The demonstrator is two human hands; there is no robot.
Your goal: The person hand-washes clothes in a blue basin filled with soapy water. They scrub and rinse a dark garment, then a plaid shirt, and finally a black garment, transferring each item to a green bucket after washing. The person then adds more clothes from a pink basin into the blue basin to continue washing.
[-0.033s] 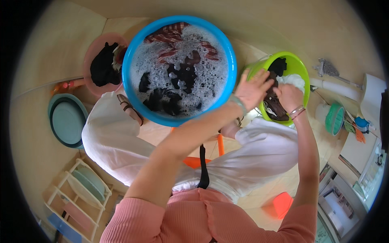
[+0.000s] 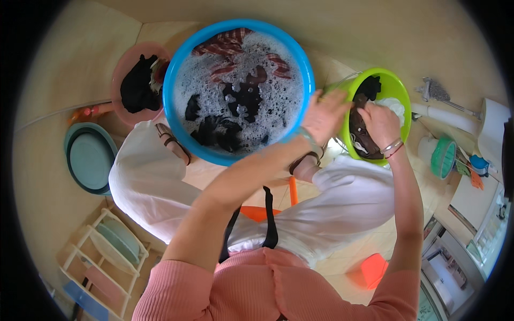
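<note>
left hand (image 2: 327, 116): blurred, fingers extended and apart, between blue tub and green bucket; contact with bucket rim cannot be told. right hand (image 2: 382, 124): over green bucket (image 2: 408, 107), fingers bent at brown garment (image 2: 360, 125); grip cannot be told. brown garment lies inside bucket, beside white cloth (image 2: 393, 106) and black cloth (image 2: 369, 85). blue tub (image 2: 168, 91): sudsy water, red plaid cloth (image 2: 227, 43) at far side.
</note>
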